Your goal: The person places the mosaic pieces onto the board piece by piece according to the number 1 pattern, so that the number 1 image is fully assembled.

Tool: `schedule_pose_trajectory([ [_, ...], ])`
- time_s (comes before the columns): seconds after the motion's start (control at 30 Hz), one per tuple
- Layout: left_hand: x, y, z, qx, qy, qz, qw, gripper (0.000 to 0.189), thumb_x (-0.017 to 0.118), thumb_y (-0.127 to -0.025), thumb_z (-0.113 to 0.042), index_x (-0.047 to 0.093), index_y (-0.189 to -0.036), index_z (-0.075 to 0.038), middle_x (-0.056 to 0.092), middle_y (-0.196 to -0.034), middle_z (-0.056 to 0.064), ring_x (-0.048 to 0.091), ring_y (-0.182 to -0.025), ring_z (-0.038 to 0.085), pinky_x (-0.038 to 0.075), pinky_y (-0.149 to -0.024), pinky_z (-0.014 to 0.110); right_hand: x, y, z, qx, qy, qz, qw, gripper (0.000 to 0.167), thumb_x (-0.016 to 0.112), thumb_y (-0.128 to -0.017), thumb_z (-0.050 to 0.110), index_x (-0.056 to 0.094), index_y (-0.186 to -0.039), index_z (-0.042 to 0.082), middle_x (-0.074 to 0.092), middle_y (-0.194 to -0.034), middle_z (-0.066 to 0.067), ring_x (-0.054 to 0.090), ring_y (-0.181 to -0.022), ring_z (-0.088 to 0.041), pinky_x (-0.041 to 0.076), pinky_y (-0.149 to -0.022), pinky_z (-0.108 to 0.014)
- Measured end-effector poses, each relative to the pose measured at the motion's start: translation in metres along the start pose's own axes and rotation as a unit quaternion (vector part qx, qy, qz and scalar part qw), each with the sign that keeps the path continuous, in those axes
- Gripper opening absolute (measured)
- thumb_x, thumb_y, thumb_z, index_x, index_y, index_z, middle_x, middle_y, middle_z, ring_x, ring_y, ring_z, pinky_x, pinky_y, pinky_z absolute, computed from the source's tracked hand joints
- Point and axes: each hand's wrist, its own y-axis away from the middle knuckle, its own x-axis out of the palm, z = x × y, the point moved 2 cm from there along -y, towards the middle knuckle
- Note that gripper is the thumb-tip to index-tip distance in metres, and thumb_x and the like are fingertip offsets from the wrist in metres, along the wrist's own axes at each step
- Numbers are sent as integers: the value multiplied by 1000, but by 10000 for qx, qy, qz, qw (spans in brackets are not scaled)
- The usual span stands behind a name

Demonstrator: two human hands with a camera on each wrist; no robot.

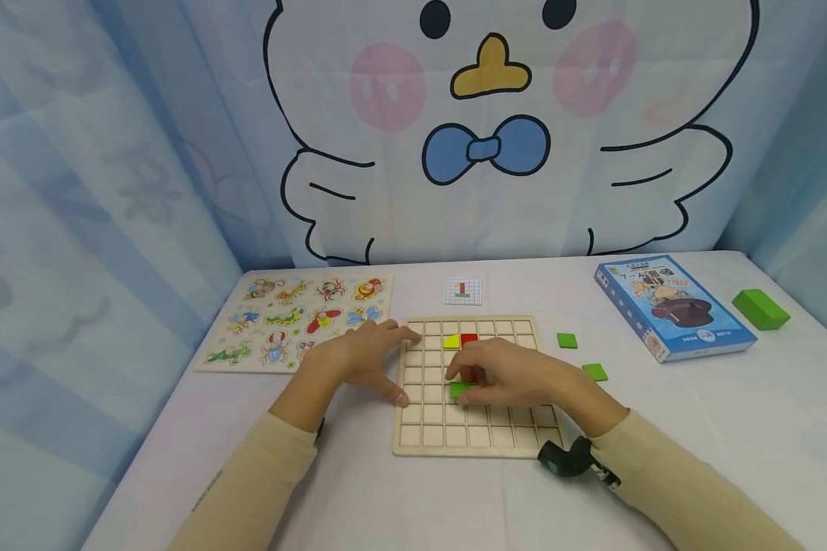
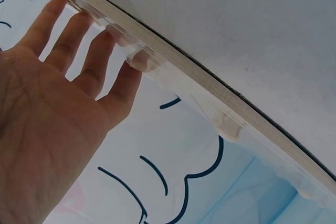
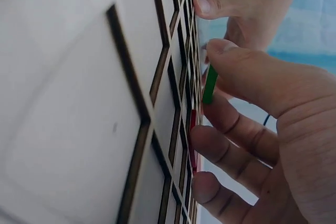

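A wooden grid board (image 1: 478,438) lies on the table. Between thumb and index finger, my right hand (image 1: 506,373) pinches a small green square tile (image 1: 459,389) low over the middle of the board. The right wrist view shows that tile (image 3: 210,85) edge-on, with the other fingertips at the board's surface. A yellow piece (image 1: 451,342) and a red tile (image 1: 469,338) sit side by side in an upper row, the red one partly behind the right hand. My left hand (image 1: 358,357) spreads along the board's left edge, thumb and fingertips touching it.
Two loose green tiles (image 1: 567,340) lie right of the board. Behind it is a small pattern card (image 1: 463,291). An insect puzzle board (image 1: 289,315) is at the left; a blue box (image 1: 675,308) and a green block (image 1: 761,309) stand at the right.
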Motion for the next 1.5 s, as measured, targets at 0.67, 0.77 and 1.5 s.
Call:
schedule_pose_trajectory([
  [0.67,1,2,0,10,-55,-10,10000,100,87,-71,-63,40,-156,-37,30,-167,2,29,-152,38,35,-113,67,10,-9,3,422,78,-133,9990,27,80,-92,30,72,-114,19,59,-87,11,54,-77,-10,47,-70,-25],
  [0.77,1,3,-1,25,-44,0,10000,100,87,-71,-63,40,-156,-37,31,-167,2,29,-152,37,35,-113,67,10,-8,3,478,-2,-123,9988,28,80,-91,28,71,-116,19,60,-88,12,54,-78,-10,48,-70,-25],
  [1.5,1,1,-2,15,-94,-44,9999,100,87,-71,-63,41,-155,-37,37,-163,1,33,-149,37,38,-113,63,7,2,1,167,-357,167,9991,35,76,-95,25,70,-129,19,64,-113,8,55,-92,-13,49,-82,-29],
])
